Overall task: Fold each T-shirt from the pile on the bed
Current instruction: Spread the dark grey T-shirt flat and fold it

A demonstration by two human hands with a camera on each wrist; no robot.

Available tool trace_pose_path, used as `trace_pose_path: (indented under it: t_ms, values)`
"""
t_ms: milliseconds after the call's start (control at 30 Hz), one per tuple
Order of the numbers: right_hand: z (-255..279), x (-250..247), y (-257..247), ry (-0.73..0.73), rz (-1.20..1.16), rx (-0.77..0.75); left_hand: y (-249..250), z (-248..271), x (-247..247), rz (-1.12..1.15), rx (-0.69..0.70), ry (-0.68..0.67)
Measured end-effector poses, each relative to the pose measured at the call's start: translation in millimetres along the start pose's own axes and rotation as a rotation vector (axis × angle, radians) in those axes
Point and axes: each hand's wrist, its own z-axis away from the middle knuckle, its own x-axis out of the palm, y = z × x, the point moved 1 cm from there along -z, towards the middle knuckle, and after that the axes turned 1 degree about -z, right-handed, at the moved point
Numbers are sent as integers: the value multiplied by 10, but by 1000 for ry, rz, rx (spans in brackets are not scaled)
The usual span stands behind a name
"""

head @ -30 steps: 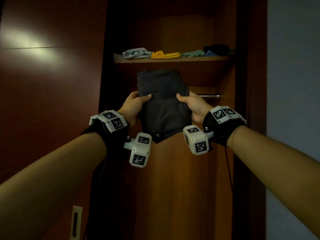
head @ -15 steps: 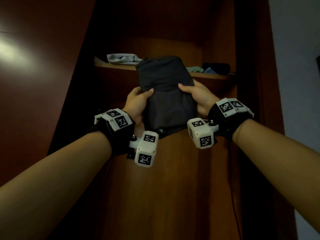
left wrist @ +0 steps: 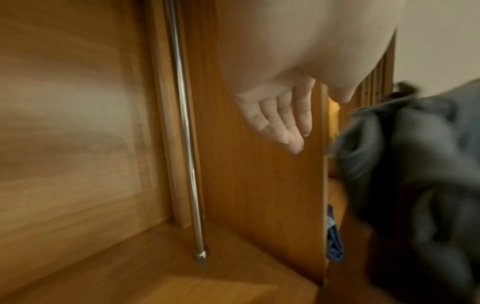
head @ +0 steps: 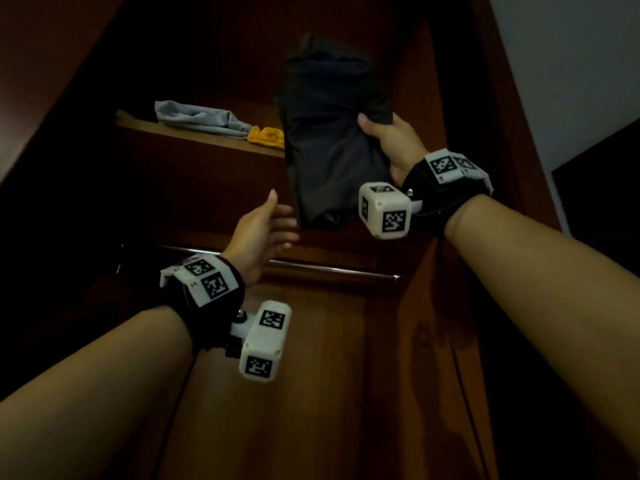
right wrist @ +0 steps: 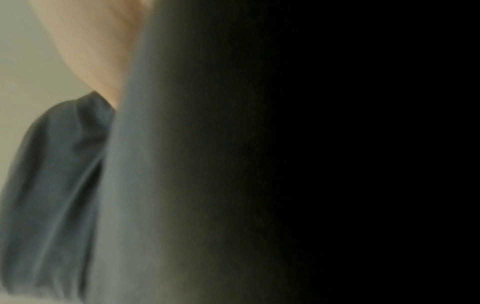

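A: What are the fingers doing?

B: The right hand pinches the folded dark T-shirt at its right edge, thumb on top, upper centre of the head view. The left hand is spread and relaxed just below the bundle's lower left corner, holding nothing.

A: The risk?

B: With one hand gripping, I'd judge the folds could sag open, or the bundle could catch the shelf edge and nudge the grey garment and yellow cloth there.
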Motion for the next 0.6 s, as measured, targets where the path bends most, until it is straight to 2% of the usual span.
trace_pose_path:
  t_ms: [367, 600]
  values:
    - [-804, -18, -95, 211, 78, -86, -434, -375, -132, -30, 23, -82]
    - [-1335, -169, -160, 278, 272, -105, -523, -673, -154, -26, 6, -111]
